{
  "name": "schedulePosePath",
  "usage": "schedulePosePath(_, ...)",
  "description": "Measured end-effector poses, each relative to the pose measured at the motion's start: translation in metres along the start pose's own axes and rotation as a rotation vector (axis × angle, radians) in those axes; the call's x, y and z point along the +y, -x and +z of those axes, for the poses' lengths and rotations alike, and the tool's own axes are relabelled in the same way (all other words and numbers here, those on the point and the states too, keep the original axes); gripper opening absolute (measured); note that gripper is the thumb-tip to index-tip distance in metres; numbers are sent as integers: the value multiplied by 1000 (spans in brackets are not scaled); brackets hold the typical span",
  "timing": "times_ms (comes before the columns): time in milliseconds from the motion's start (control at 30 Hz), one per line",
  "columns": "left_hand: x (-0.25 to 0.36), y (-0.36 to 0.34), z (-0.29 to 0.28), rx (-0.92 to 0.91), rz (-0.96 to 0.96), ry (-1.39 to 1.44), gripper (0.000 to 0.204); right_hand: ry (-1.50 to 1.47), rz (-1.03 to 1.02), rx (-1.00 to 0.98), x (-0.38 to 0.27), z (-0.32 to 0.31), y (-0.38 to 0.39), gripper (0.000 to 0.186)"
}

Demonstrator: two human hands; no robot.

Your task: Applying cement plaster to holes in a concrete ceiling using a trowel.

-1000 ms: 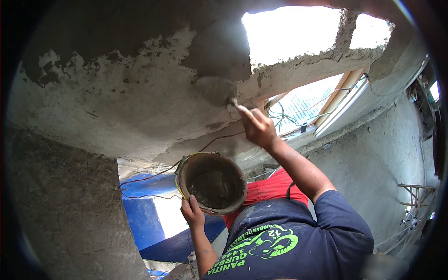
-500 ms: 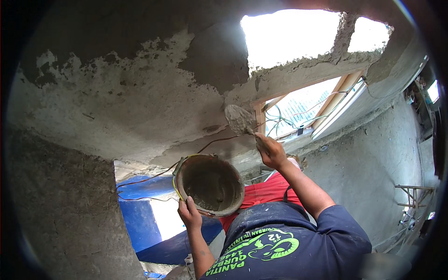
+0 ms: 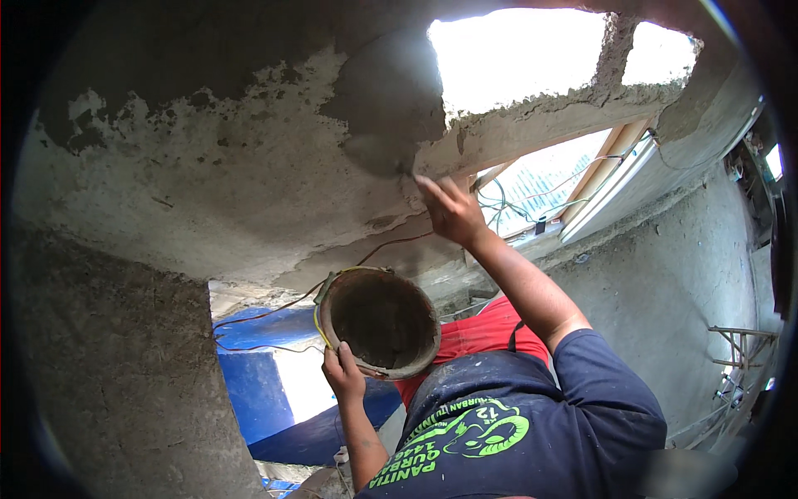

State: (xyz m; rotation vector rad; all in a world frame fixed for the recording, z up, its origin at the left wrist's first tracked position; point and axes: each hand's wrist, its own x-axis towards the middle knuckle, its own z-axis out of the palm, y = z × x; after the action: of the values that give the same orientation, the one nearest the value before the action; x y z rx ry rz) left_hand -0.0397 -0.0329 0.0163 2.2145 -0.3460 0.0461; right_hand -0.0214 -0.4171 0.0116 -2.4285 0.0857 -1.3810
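A blurred trowel (image 3: 378, 155) barely shows against the wall (image 3: 249, 166); the raised right hand (image 3: 454, 213) is wrapped around its handle, the left hand (image 3: 344, 376) pinching a bucket (image 3: 359, 293) rim.

a building site, shown by its half-plastered wall (image 3: 224, 175) and rough-edged opening (image 3: 517, 62).

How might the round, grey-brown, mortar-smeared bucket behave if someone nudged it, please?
The bucket would probably tip, since the left hand appears to grip just one side of its rim. It is likely stiff, because the rim looks evenly round. Grey mortar residue inside may add weight.
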Motion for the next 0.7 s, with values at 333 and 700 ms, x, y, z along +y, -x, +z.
schedulePosePath(333,-18,-4,-5,-2,-26,41,29,-706,875,-1048,-20,-76,111,44)
schedulePosePath(700,-2,-2,13,-47,68,30,27,98,-132,-1645,-53,-40,-3,25)
